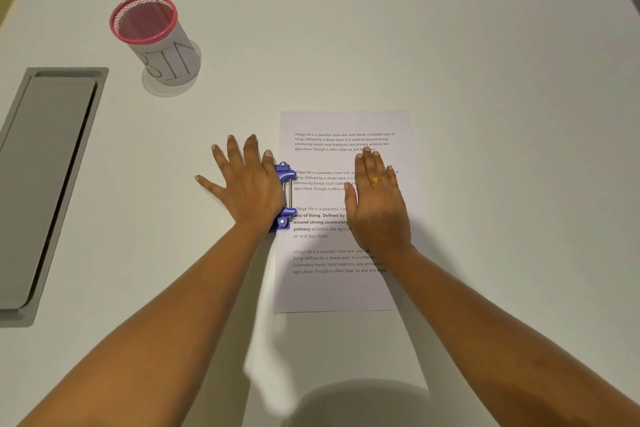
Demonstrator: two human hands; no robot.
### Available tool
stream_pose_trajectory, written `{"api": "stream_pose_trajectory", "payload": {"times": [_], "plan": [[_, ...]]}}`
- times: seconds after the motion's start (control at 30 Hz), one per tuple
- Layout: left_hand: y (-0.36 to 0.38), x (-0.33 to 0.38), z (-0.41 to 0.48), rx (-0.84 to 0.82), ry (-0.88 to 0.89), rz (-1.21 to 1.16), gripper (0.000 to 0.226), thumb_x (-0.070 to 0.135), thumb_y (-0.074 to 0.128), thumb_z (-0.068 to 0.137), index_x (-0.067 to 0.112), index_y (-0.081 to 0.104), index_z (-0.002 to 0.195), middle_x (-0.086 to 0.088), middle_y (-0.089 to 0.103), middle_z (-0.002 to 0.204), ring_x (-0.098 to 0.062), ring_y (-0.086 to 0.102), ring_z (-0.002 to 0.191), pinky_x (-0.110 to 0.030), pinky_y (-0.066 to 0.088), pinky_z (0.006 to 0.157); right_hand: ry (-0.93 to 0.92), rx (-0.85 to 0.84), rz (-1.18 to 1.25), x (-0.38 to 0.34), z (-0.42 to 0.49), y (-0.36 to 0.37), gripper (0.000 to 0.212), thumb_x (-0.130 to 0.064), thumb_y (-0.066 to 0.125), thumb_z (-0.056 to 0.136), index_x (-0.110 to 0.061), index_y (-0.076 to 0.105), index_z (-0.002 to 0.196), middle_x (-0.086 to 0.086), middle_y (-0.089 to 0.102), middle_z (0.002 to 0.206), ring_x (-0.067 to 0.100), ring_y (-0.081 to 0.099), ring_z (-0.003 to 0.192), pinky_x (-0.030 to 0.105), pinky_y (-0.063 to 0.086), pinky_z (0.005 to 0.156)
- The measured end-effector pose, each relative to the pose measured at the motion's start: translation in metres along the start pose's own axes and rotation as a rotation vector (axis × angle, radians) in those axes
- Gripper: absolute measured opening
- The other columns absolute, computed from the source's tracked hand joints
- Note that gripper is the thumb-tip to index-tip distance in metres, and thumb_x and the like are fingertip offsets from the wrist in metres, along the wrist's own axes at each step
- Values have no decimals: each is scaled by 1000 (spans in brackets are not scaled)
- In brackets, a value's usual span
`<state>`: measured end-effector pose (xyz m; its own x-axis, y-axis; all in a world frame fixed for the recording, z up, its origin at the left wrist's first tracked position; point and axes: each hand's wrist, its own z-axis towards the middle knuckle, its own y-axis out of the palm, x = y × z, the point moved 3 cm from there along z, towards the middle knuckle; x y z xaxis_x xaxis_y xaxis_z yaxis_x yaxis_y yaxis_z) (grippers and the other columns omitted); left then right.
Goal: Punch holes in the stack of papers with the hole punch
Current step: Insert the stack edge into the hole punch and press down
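The stack of papers lies flat on the desk, pinned by the right hand with fingers together. On the stack's left edge sits the hole punch, pressed under the left hand, fingers spread. The punch looks under way; holes aren't visible. Far left of the stack stands a red-rimmed cup, clear of the work.

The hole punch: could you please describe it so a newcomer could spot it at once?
On the white table, find the printed stack of papers. At its left edge, half under the flat left hand, sits the hole punch. It is the only blue item, with metal rods.
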<state>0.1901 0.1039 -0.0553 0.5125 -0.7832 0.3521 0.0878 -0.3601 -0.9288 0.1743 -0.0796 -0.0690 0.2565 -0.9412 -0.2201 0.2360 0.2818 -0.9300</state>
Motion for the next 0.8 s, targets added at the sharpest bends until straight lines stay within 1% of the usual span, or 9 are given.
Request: {"api": "stream_pose_trajectory", "payload": {"times": [0.13,0.23,0.3,0.4,0.47,0.53,0.6,0.7,0.8], "plan": [[-8,8,-3,55,46,-55,44,38,30,97,20,40,136,-1,31,151,-22,13,145,-58,-1,112,2,-18,28,0,0,-1,44,-16,50,91,7,50,128,23,50,135,34,47,127,46,34,107],[-11,9,-5,71,50,-120,42,40,38,95,15,48,127,-3,46,139,-22,31,136,-50,14,112,31,-79,59,1,1,1,46,-17,48,92,6,45,132,21,45,140,34,42,132,44,27,111],[-16,7,-8,109,55,-196,41,42,43,93,12,54,120,-4,52,131,-24,40,128,-41,25,104,42,-119,75,1,2,1,48,-19,45,93,4,41,135,20,41,144,32,37,135,41,21,113],[-24,-1,-12,103,23,-332,41,45,48,90,10,60,106,-6,58,120,-26,48,113,-39,35,94,48,-154,71,1,2,2,49,-21,41,95,3,37,138,19,36,147,30,33,138,39,17,114],[-29,-10,-14,65,-24,-455,38,48,52,87,11,61,90,-4,63,100,-23,55,95,-35,43,81,52,-181,73,2,2,3,50,-23,37,96,1,33,140,16,32,150,27,28,141,37,13,116],[-34,-19,-17,10,-76,-560,37,49,61,82,12,58,75,3,61,75,-19,56,74,-26,42,64,61,-209,79,2,3,3,51,-24,35,97,-2,29,143,14,27,152,24,22,143,34,8,117],[-37,-27,-18,-67,-114,-623,35,44,69,76,12,59,65,0,60,61,-22,57,59,-26,44,60,61,-209,84,2,3,3,51,-23,36,97,-2,29,142,14,27,152,25,22,143,35,8,117],[-43,-31,-19,-124,-117,-665,29,31,74,75,7,64,62,-12,65,60,-25,57,51,-32,50,63,64,-226,87,2,3,1,51,-24,34,97,-2,28,143,14,26,153,24,21,143,34,7,117],[-46,-33,-13,-116,-123,-652,27,26,74,76,3,66,63,-11,63,58,-23,52,53,-32,47,64,72,-244,89,2,3,1,51,-25,33,98,-3,26,144,12,23,154,23,18,144,34,6,118]]}}
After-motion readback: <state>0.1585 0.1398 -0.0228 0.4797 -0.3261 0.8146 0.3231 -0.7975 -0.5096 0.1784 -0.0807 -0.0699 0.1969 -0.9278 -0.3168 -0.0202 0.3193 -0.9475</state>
